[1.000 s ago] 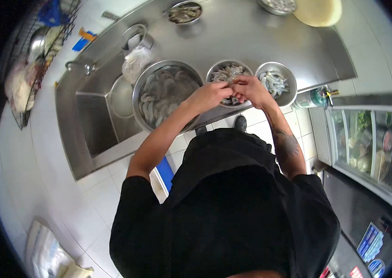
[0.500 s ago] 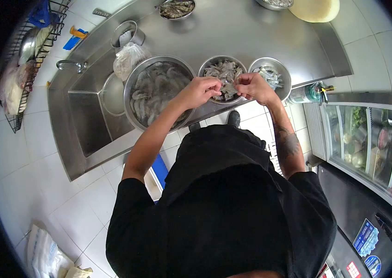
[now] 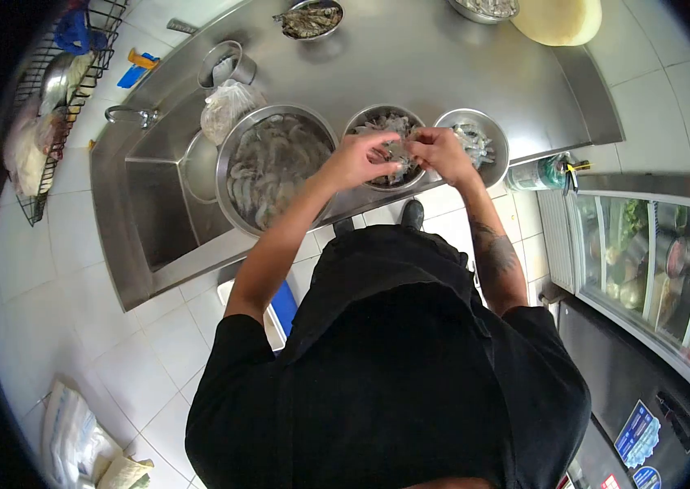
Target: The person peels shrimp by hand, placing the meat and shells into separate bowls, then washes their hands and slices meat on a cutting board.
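Over the middle steel bowl (image 3: pixel 384 186), which holds greyish shrimp shells and scraps, my two hands are close together. My left hand (image 3: pixel 359 160) has its thumb and fingers parted in a curve, and nothing is clearly held in it. With thumb and fingers pinched, my right hand (image 3: pixel 440 153) grips a small pale shrimp (image 3: pixel 399 151), partly hidden and hard to make out against the shells. To the left, a large bowl (image 3: pixel 224 167) contains many whole grey shrimp in liquid. On the right, another bowl (image 3: pixel 504 160) has peeled shrimp in it.
At left are a sink (image 3: pixel 158 220), a tap (image 3: pixel 129 114), a clear plastic bag (image 3: pixel 227 114) and a steel pot (image 3: pixel 228 61). Farther back sit a small bowl of dark shrimp (image 3: pixel 309 20) and a round pale board (image 3: pixel 561 18). A glass-topped fridge (image 3: pixel 646 253) stands at right.
My left hand's thumb and fingers have spread from a pinch. My right hand stays pinched, shifted slightly left. The camera view has moved a little.
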The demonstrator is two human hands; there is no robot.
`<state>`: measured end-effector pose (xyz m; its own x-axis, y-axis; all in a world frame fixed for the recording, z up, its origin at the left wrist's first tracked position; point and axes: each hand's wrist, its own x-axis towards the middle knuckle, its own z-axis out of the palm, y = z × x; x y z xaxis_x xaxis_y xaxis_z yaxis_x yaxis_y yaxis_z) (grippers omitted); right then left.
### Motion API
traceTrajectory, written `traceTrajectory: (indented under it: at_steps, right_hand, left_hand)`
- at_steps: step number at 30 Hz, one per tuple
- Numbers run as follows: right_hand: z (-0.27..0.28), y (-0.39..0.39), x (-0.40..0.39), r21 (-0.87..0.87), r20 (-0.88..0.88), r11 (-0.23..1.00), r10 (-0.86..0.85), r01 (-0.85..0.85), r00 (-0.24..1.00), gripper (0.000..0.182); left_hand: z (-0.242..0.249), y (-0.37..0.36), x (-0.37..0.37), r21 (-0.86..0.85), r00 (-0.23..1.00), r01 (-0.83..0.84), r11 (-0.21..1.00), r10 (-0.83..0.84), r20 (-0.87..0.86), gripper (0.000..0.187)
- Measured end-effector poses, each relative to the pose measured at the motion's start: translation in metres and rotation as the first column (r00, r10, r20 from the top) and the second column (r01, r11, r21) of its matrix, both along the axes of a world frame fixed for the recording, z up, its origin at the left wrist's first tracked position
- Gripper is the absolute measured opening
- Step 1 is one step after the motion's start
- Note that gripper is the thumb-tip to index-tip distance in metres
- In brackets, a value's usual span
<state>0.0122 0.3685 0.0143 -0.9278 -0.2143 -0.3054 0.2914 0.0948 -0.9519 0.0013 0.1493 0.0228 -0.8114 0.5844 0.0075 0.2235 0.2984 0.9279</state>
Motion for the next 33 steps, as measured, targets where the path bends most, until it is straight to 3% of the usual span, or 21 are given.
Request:
traceTrajectory:
  at_steps: [1, 5, 9, 11, 12, 14, 17, 19, 21, 23, 25, 28, 29, 30, 31, 32, 33]
  right_hand:
    - [-0.007, -0.004, -0.006, -0.002, 0.0, 0.999, 0.038, -0.038, 0.999, 0.015]
    - [-0.017, -0.019, -0.016, -0.062, 0.054, 0.996, 0.068, -0.065, 0.996, 0.014]
    - [-0.017, -0.026, -0.02, 0.045, -0.08, 0.992, 0.121, -0.117, 0.989, 0.019]
    - [-0.006, -0.022, -0.019, 0.264, -0.344, 0.96, 0.184, -0.093, 0.921, 0.022]
    - [-0.004, -0.018, -0.019, 0.264, -0.339, 0.957, 0.205, -0.117, 0.918, 0.022]
    - [-0.002, -0.004, -0.018, 0.285, -0.382, 0.934, 0.316, -0.214, 0.868, 0.021]
    - [0.012, 0.015, -0.015, 0.296, -0.485, 0.907, 0.412, -0.299, 0.772, 0.017]
    - [0.014, 0.027, -0.017, 0.283, -0.455, 0.897, 0.438, -0.34, 0.775, 0.019]
    - [0.017, 0.034, -0.02, 0.315, -0.423, 0.875, 0.476, -0.368, 0.771, 0.021]
    - [0.011, 0.037, -0.02, 0.334, -0.448, 0.872, 0.481, -0.358, 0.753, 0.021]
    - [0.007, 0.039, -0.022, 0.386, -0.469, 0.866, 0.481, -0.318, 0.741, 0.022]
    - [0.001, 0.06, -0.017, 0.437, -0.487, 0.868, 0.449, -0.236, 0.75, 0.018]
    - [0.005, 0.068, -0.01, 0.418, -0.475, 0.896, 0.355, -0.148, 0.805, 0.018]
    - [0.002, 0.084, -0.01, 0.517, -0.348, 0.843, 0.367, -0.15, 0.863, 0.022]
    - [-0.014, 0.097, -0.009, 0.444, -0.414, 0.892, 0.285, -0.081, 0.865, 0.026]
    - [-0.015, 0.106, -0.007, 0.444, -0.312, 0.893, 0.228, -0.071, 0.922, 0.031]
    - [-0.016, 0.11, -0.002, 0.477, -0.39, 0.878, 0.159, 0.05, 0.907, 0.033]
  left_hand:
    - [-0.009, 0.003, 0.003, 0.012, 0.994, -0.048, 0.999, 0.049, -0.098, 0.048]
    - [-0.031, 0.003, 0.01, -0.056, 0.959, -0.272, 0.961, 0.266, -0.101, 0.036]
    - [-0.034, 0.007, 0.018, 0.017, 0.857, -0.464, 0.886, 0.453, -0.247, 0.025]
    - [-0.029, 0.009, 0.023, -0.017, 0.82, -0.551, 0.834, 0.537, -0.198, 0.018]
    - [-0.029, 0.008, 0.024, -0.02, 0.808, -0.57, 0.821, 0.556, -0.193, 0.018]
    - [-0.032, 0.004, 0.023, 0.032, 0.78, -0.625, 0.78, 0.623, 0.067, 0.017]
    - [-0.034, 0.005, 0.025, -0.007, 0.763, -0.646, 0.763, 0.646, 0.033, 0.016]
    - [-0.035, 0.008, 0.025, 0.046, 0.759, -0.648, 0.76, 0.641, 0.115, 0.017]
    - [-0.038, 0.011, 0.022, -0.01, 0.777, -0.624, 0.782, 0.621, 0.107, 0.02]
    - [-0.041, 0.014, 0.02, -0.061, 0.794, -0.599, 0.799, 0.602, 0.092, 0.022]
    - [-0.036, 0.017, 0.019, -0.337, 0.851, -0.523, 0.783, 0.502, -0.156, 0.027]
    - [-0.038, 0.015, 0.019, -0.234, 0.855, -0.498, 0.835, 0.426, -0.297, 0.03]
    - [-0.029, 0.015, 0.025, -0.196, 0.835, -0.515, 0.834, 0.436, -0.337, 0.029]
    - [-0.016, 0.007, 0.03, -0.201, 0.827, -0.527, 0.826, 0.443, -0.347, 0.029]
    - [-0.004, -0.003, 0.036, -0.254, 0.834, -0.545, 0.799, 0.486, -0.263, 0.029]
    - [0.001, -0.013, 0.043, -0.307, 0.831, -0.555, 0.773, 0.53, -0.169, 0.028]
    - [-0.016, -0.036, 0.047, -0.352, 0.795, -0.599, 0.719, 0.586, -0.157, 0.027]
